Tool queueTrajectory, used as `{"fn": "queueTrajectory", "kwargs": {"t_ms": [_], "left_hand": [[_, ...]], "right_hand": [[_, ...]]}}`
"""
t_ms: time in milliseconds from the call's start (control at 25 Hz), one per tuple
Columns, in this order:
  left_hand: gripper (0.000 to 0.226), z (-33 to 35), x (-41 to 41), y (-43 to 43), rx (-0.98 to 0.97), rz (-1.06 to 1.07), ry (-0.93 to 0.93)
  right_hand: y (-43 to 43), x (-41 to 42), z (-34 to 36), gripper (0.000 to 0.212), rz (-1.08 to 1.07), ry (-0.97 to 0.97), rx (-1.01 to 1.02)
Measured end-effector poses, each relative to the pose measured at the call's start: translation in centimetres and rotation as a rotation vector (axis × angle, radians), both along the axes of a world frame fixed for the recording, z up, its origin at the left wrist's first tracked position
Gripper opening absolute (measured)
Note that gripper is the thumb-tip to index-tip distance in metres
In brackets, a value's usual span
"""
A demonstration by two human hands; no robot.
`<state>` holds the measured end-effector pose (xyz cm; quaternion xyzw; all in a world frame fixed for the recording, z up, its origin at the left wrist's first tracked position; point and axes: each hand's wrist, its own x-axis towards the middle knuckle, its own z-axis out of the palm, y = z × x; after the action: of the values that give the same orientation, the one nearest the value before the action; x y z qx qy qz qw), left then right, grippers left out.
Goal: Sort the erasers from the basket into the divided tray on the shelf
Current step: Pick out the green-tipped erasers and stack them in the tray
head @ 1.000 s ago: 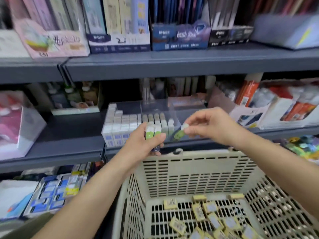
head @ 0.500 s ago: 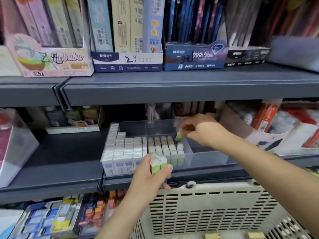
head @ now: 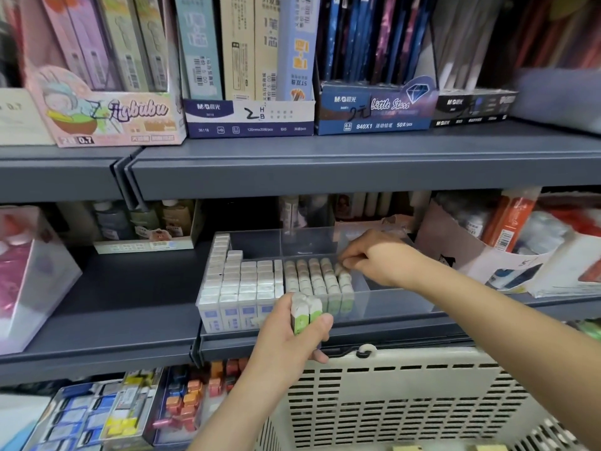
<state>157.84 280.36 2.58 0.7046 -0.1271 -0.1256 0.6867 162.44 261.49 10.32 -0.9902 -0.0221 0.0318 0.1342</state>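
"Where is the clear plastic divided tray (head: 390,301)?"

"On the grey metal shelf (head: 130,288), behind the cream slotted plastic basket (head: 406,402)."

"What's in it?"

"White boxed erasers (head: 240,281) on the left, green-sleeved erasers (head: 315,278) in the middle part. The right hand (head: 374,258) is at their right end. The left hand (head: 292,340) is in front of the tray, above the basket."

divided tray (head: 390,304): clear plastic. blue-sleeved erasers (head: 240,288): white, blue print on the sleeves. green-sleeved erasers (head: 320,281): off-white tops, pale green sleeves. pair of erasers (head: 305,312) in left hand (head: 286,340): white/green too. basket (head: 406,402): cream, slotted grid pattern. shelf (head: 292,167): slate blue-grey. pink display box (head: 107,115): cartoon print. navy display box (head: 374,109): diamond graphic.
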Motion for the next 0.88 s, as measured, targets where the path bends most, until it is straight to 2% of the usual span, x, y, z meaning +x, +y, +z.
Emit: {"fn": "queueTrajectory", "kwargs": {"t_ms": [200, 320, 680, 880], "left_hand": [[0.013, -0.01, 0.05, -0.04, -0.008, -0.005, 0.013], [0.013, -0.04, 0.09, -0.05, -0.006, -0.005, 0.013], [0.013, 0.00, 0.07, -0.09, -0.023, -0.024, 0.013], [0.015, 0.01, 0.01, -0.10, -0.043, -0.023, 0.018]], "right_hand": [[-0.86, -0.47, 0.53, 0.015, 0.000, -0.040, -0.010], [-0.67, -0.65, 0.15, 0.017, 0.020, -0.014, -0.085], [-0.44, -0.63, -0.05, 0.012, 0.019, -0.016, -0.145], [-0.49, -0.42, 0.23, 0.011, 0.028, -0.036, -0.113]]}}
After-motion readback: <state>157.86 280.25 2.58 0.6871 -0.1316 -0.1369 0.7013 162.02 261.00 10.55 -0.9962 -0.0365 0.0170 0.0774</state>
